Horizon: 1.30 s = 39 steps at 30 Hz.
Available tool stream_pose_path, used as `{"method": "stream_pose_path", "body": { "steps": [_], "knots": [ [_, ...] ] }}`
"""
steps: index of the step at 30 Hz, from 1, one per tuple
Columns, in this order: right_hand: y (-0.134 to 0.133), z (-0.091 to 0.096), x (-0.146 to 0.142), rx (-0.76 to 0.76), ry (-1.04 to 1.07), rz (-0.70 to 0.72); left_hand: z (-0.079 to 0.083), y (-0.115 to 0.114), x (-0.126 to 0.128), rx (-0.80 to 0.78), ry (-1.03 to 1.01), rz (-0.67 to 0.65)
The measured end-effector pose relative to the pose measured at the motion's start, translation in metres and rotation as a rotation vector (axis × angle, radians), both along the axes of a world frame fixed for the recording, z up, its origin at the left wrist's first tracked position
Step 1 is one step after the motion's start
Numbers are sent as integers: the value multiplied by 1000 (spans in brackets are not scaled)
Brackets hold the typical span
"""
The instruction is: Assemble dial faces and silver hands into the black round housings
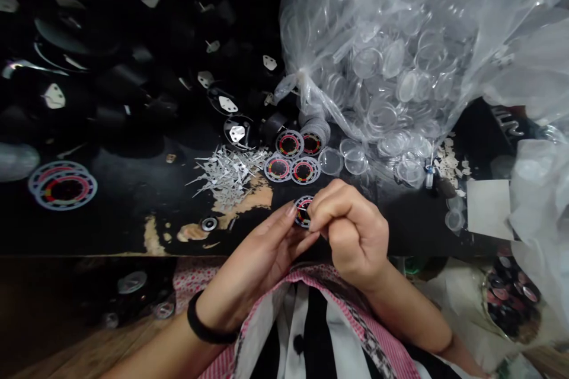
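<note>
My left hand [262,254] and my right hand [351,231] meet over the front edge of a black table [133,213]. Together they pinch a small round dial [303,211] with a black centre and red and white rings. My left fingers hold its left rim. My right fingers are curled and pressed onto its right side. Just behind the hands lie several matching dials [291,157], a heap of small grey metal pointers [226,174] and a few clear round plastic covers [342,160].
A large clear plastic bag [400,47] full of round transparent covers fills the back right. Black round parts with white plates [146,41] cover the back left. A larger dial [64,186] lies at left. A bag of finished round pieces [511,299] sits lower right.
</note>
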State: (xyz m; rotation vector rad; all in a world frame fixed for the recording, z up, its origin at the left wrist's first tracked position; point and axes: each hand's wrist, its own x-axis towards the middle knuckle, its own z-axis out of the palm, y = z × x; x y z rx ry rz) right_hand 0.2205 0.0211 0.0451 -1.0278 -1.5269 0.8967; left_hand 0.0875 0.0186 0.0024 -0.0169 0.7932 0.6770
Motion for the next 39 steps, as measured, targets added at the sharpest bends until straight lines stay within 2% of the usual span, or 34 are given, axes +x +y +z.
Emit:
{"method": "stream_pose_path", "body": {
  "steps": [6, 12, 15, 17, 19, 21, 23, 25, 27, 30, 32, 35, 37, 39],
  "knots": [
    [5, 0, -3, 41, -119, 39, -1, -1, 1, 26, 0, -6],
    [-10, -5, 1, 145, -222, -118, -8, -6, 4, -34, 22, 39],
    [-6, -15, -4, 174, -243, -107, -4, -4, 4, -21, 28, 35],
    [1, -17, -7, 174, -240, -52, -2, -3, 3, 4, 22, 13],
    [7, -11, -8, 108, -202, 26, -2, -3, 3, 19, 31, 7],
    [8, 2, -6, 39, -82, 41, -3, -5, 3, 27, 29, 11],
    [5, 15, -2, 78, 108, -45, -5, -7, 3, 35, 25, 14],
    [1, 21, -1, 179, 254, -118, -5, -9, 3, 35, 29, 20],
    [0, 16, -2, 208, 272, -92, -4, -9, 3, 40, 36, 25],
    [3, -3, -7, 95, 109, 40, 0, -9, 2, 75, 28, 22],
    [5, -8, -5, 2, 41, 67, 1, -9, 1, 87, 28, 25],
    [7, 0, 15, 12, 184, -66, 1, -9, 0, 52, 40, 14],
    [7, 5, 40, 83, 264, -245, 0, -8, -2, 21, 56, 18],
    [5, 0, 70, 110, 208, -440, 0, -8, -4, 4, 81, 48]
  ]
}}
